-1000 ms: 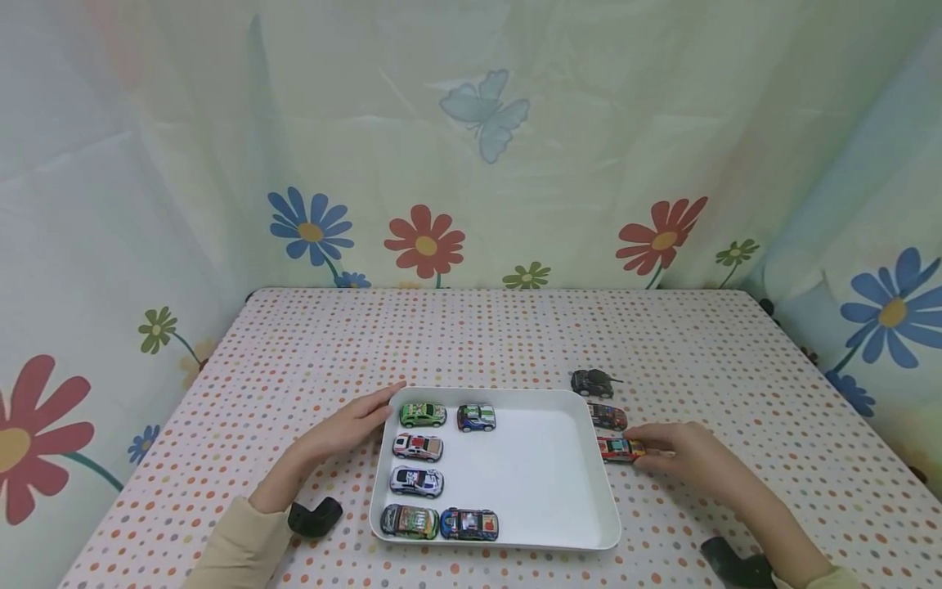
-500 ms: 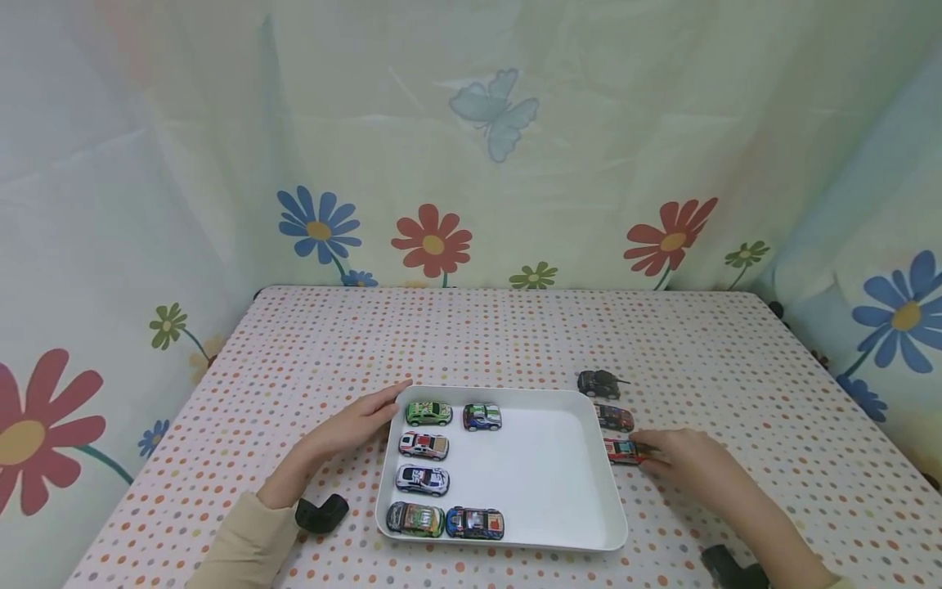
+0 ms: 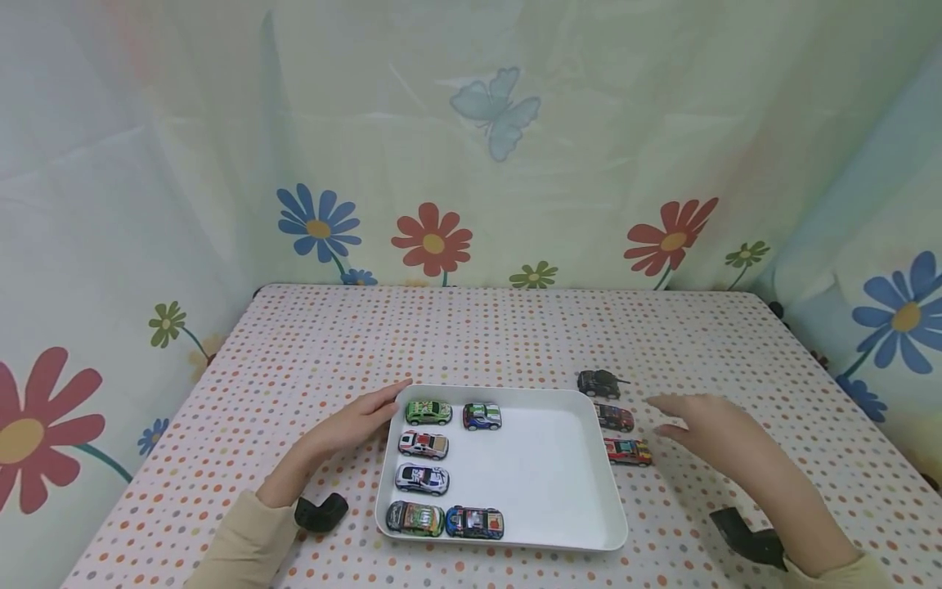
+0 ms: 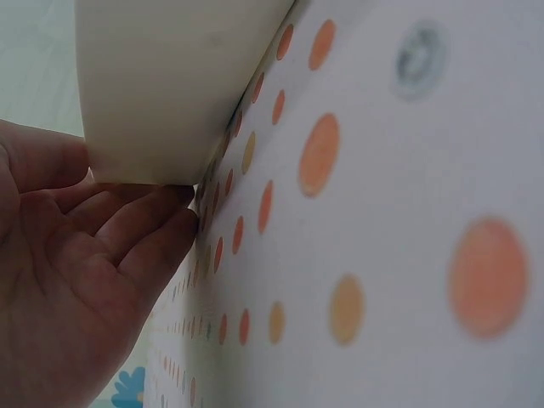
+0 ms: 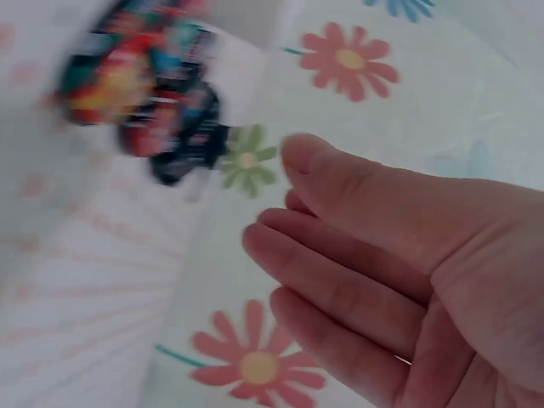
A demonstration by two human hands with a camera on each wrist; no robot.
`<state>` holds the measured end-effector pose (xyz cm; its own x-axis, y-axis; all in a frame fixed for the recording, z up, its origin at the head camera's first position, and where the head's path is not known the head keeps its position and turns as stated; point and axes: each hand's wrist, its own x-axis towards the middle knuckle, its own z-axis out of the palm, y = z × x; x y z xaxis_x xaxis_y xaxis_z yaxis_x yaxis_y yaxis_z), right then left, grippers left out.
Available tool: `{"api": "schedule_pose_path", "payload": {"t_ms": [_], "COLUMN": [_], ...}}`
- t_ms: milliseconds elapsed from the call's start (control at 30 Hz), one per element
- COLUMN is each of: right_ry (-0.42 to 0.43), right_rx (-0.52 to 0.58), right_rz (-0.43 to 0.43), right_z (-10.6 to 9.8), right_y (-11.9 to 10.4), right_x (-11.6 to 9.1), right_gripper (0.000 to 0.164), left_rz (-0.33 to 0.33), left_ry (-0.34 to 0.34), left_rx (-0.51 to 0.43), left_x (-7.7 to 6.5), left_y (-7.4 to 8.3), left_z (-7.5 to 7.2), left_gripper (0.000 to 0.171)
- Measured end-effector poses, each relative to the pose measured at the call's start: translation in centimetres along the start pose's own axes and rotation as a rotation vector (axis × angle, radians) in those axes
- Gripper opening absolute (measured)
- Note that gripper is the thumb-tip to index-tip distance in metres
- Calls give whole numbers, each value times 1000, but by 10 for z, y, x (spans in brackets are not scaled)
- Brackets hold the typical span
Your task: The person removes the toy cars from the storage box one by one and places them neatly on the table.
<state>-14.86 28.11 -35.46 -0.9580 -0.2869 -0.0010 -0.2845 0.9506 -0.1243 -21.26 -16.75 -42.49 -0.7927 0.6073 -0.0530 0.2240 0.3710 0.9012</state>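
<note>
My left hand (image 3: 358,423) rests with straight fingers against the far left corner of the white tray (image 3: 545,543). In the left wrist view, the thumb and fingers touch the tray's side wall (image 4: 161,93), low by the table. My right hand (image 3: 702,429) is raised over the table to the right of the tray, holding nothing, thumb apart from the fingers. Just left of it, a red and yellow toy car (image 3: 629,451), a dark red toy car (image 3: 614,418) and a black toy tank (image 3: 599,383) stand in a column beside the tray; they blur in the right wrist view.
Inside the tray, several toy cars line the left side, among them a green car (image 3: 428,412) and a white car (image 3: 422,479). A blue car (image 3: 474,522) stands by the near wall. Black wrist mounts (image 3: 321,513) show at both forearms.
My right hand has let go of the red and yellow car, lifted and shifted slightly right and away from me. The car stays beside the tray. The left hand keeps its place at the tray.
</note>
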Motion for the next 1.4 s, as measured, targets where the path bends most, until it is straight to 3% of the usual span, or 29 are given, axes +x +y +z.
{"api": "schedule_pose_path", "payload": {"t_ms": [200, 367, 567, 733, 933, 1167, 1400], "right_ry": [168, 206, 215, 175, 72, -33, -84], "right_rx": [17, 68, 146, 210, 195, 201, 189], "right_rz": [-59, -133, -236, -282, -369, -409, -455], "right_z": [-30, -46, -51, -40, -14, 13, 33], "right_y": [-19, -48, -83, -103, -123, -133, -138], "right_x": [16, 33, 59, 78, 91, 100, 105], "right_gripper": [38, 40, 38, 33, 27, 26, 31], "left_rz": [4, -5, -9, -13, -18, -13, -15], "left_ry": [-8, 2, 7, 4, 8, -3, -3], "left_rx": [-6, 4, 8, 9, 4, -7, 8], "left_x": [0, 0, -1, 0, 1, 1, 2], "left_y": [0, 1, 0, 1, 2, 1, 0], "left_z": [1, -1, -2, -1, -1, -2, -1], "left_gripper": [47, 47, 47, 47, 47, 47, 48]}}
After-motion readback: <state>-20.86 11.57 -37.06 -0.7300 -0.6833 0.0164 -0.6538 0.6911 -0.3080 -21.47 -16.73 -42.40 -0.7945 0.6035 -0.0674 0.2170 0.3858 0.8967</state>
